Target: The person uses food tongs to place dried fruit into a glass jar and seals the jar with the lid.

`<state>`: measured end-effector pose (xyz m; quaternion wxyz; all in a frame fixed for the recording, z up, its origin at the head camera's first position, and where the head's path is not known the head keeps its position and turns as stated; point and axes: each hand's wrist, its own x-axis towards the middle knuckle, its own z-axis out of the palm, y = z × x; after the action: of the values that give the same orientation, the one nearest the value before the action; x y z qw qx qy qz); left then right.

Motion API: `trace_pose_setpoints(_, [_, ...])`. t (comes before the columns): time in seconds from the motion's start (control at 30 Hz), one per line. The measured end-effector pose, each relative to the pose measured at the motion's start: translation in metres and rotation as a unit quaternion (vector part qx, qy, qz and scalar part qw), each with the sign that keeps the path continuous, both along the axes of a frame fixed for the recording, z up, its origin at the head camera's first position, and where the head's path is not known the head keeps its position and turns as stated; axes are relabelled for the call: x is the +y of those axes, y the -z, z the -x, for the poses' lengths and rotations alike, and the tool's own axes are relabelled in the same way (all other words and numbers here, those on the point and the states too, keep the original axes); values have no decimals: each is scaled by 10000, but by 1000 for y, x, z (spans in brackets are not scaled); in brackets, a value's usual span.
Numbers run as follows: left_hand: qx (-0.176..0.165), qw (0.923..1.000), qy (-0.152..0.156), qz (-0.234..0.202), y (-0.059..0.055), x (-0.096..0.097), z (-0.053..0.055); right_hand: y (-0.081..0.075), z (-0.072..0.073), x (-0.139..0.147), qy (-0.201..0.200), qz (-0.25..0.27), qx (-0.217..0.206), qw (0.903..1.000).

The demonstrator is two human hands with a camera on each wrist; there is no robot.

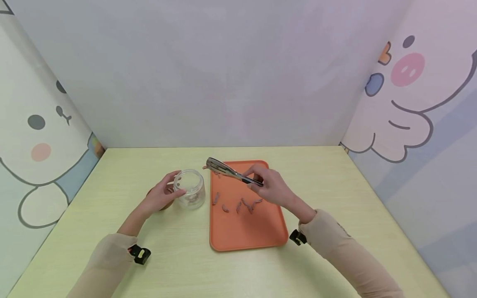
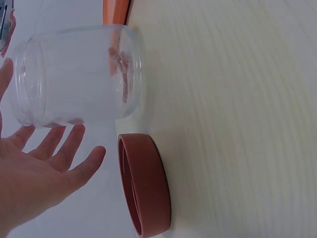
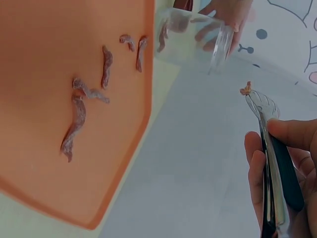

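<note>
My left hand (image 1: 162, 196) holds a clear glass jar (image 1: 193, 198) near its mouth, thumb at the rim and fingers along the side. The jar stands upright and uncovered, with a few reddish-brown strips (image 2: 121, 69) at its bottom. My right hand (image 1: 273, 186) grips metal tongs (image 1: 225, 168) with dark handles. The tongs' tips pinch a small wrinkled reddish-brown strip (image 3: 246, 89), like dried meat, above the orange tray's (image 1: 247, 236) far left corner, near the jar. Several similar strips (image 3: 79, 124) lie scattered on the tray.
A round brown lid (image 2: 148, 183) lies on the table to the left of the jar, partly behind my left hand in the head view. The pale wooden table (image 1: 179, 265) meets a plain wall at the back, and cartoon-printed panels (image 1: 428, 103) stand at both sides.
</note>
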<state>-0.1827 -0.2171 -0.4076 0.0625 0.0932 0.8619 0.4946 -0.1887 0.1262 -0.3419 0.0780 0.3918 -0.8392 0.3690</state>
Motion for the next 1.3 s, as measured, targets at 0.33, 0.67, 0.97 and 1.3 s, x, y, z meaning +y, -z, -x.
trace_pose_setpoints(0.33, [8, 9998, 91, -167, -3, 1, -1, 13, 0, -22, -274, 72, -122, 9995])
trace_pose_setpoints(0.67, [15, 9997, 118, -208, -3, 1, -1, 13, 0, -43, 70, -349, -271, 9990])
trace_pose_setpoints(0.97, [46, 9994, 163, -289, -2, 0, -1, 12, 0, -57, 48, -445, -381, 9983])
trace_pose_setpoints(1.3, [38, 9998, 111, -187, -3, 1, -2, 16, 3, -56, 76, -424, -567, 9975])
